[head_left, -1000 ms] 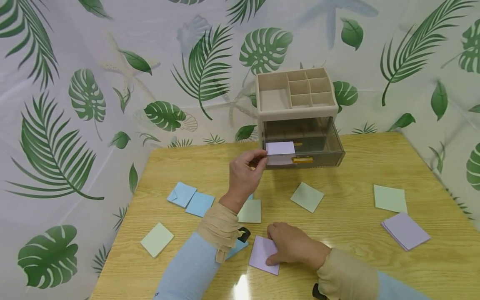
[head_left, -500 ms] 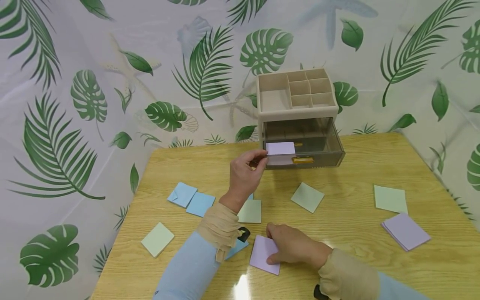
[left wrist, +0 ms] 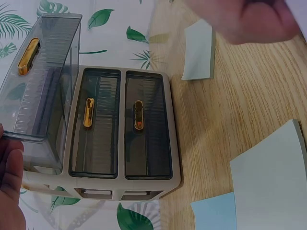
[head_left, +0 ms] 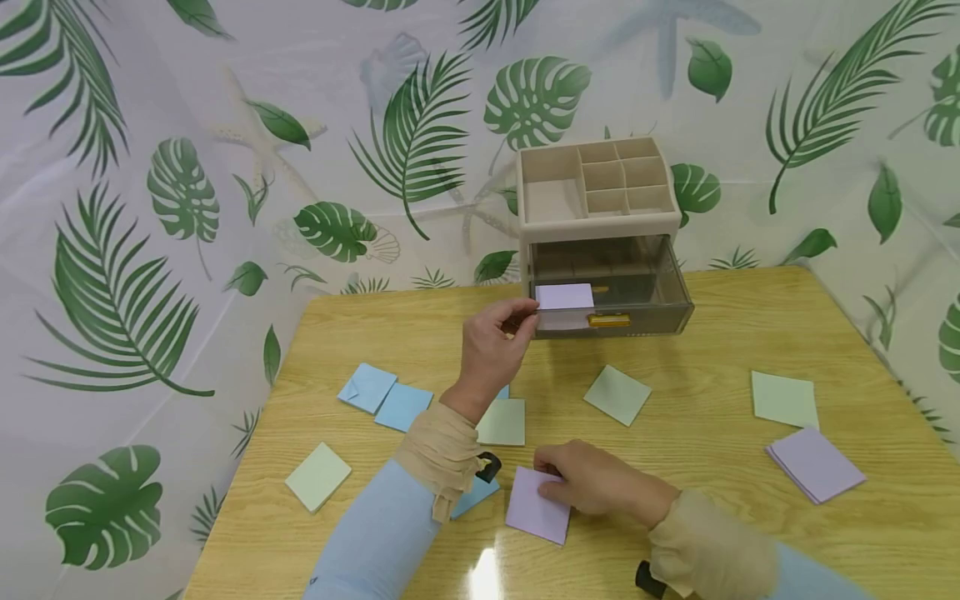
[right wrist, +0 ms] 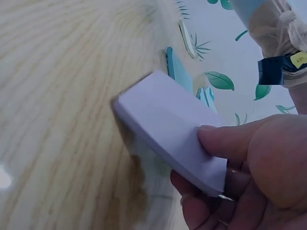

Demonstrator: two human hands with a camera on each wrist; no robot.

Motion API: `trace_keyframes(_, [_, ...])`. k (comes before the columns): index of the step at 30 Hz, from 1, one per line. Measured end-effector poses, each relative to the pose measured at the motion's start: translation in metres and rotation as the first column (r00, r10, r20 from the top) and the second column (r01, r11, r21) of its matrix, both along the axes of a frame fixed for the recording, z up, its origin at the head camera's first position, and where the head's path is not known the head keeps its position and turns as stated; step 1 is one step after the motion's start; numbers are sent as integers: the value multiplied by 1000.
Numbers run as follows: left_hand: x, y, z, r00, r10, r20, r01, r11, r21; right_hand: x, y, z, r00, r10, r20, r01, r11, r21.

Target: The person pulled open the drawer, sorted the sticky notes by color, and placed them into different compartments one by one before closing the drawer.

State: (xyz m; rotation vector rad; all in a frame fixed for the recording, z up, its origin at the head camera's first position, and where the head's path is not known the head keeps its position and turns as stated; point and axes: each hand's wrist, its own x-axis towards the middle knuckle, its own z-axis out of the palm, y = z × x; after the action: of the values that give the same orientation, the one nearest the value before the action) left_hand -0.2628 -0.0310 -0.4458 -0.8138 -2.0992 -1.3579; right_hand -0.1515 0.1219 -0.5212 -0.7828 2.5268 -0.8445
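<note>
The right grip [head_left: 592, 482] was pinching a purple pad [head_left: 531, 510] over the near part of the surface [head_left: 420, 550], near a blue pad [head_left: 477, 498]. The left grip [head_left: 491, 343] held the left front corner of the open drawer [head_left: 648, 319], which contained a lilac pad [head_left: 564, 296].

Site type: desk workspace; home or office cannot be determined. Indicators: a wood-grain table [head_left: 697, 446] under the left hand [head_left: 491, 346] and right hand [head_left: 588, 479]; a leaf-print sheet [head_left: 315, 67] rising beyond both hands and along either side; a drawer unit [head_left: 600, 227] with compartmented top, touching the left hand; pads [head_left: 534, 508], one in the right hand, others spread around the hands.
</note>
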Motion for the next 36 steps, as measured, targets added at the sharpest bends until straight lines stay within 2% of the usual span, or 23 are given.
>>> trace_keyframes(6, [-1, 0, -1, 1000, -3, 1, 3, 1000, -4, -6, 7, 10, 1000, -6, -26, 5, 999, -53])
trace_keyframes(13, [-2, 1, -1, 1000, 1, -16, -1, 1000, 1, -12, 16, 27, 995, -20, -97, 12, 996, -87])
trace_keyframes(18, [-2, 1, -1, 1000, 1, -23, -1, 1000, -2, -17, 26, 45, 989, -51, -141, 32, 991, -131])
trace_keyframes(23, [-1, 1, -1, 1000, 3, -21, -3, 1000, 1, -24, 33, 63, 979, -72, -193, 46, 990, -135])
trace_keyframes(30, [-2, 2, -2, 1000, -2, -14, 2, 1000, 2, -28, 41, 87, 973, -110, -204, 66, 975, -211])
trace_keyframes(32, [-2, 2, -2, 1000, 0, -11, 0, 1000, 0, -29, 44, 94, 962, -120, -244, 62, 971, -233])
trace_keyframes(36, [-2, 2, -1, 1000, 7, -9, -7, 1000, -2, -33, 48, 110, 914, -174, -366, 72, 959, -275])
